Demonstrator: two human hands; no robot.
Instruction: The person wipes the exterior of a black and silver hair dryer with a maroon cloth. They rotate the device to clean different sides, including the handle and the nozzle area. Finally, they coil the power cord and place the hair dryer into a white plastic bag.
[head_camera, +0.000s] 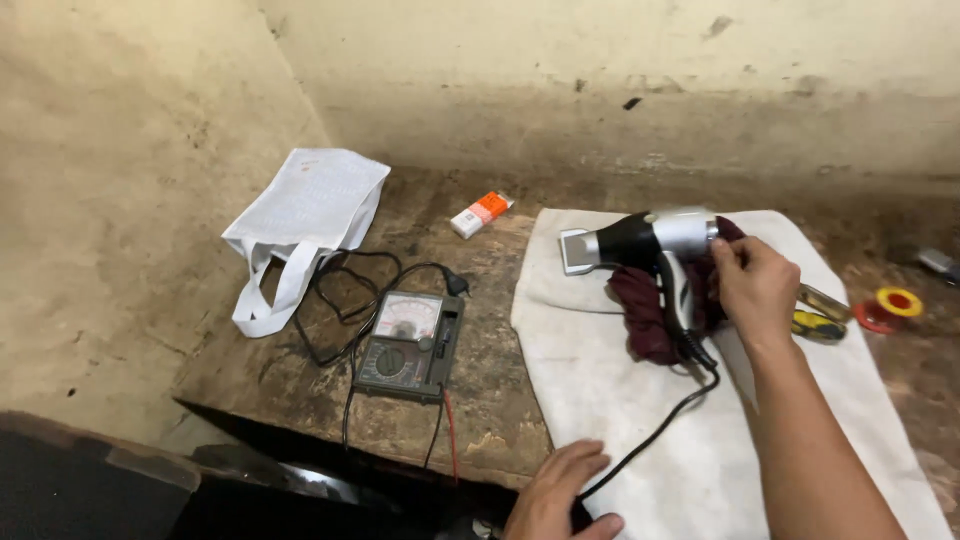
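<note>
Black-and-silver hair dryer (645, 243) held in right hand's (755, 285) fingers (728, 252).

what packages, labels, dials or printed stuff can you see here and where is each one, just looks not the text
Small box: rectangular, white and orange, lying near the back wall, left of the white cloth.
White bag: flat fabric tote with faint print, back left, handles trailing forward.
Analog meter: dark green case, pale dial face with red markings, round selector knob, left of the cloth.
Hair dryer: black and silver, under the right hand; any label is too blurred to tell.
</note>
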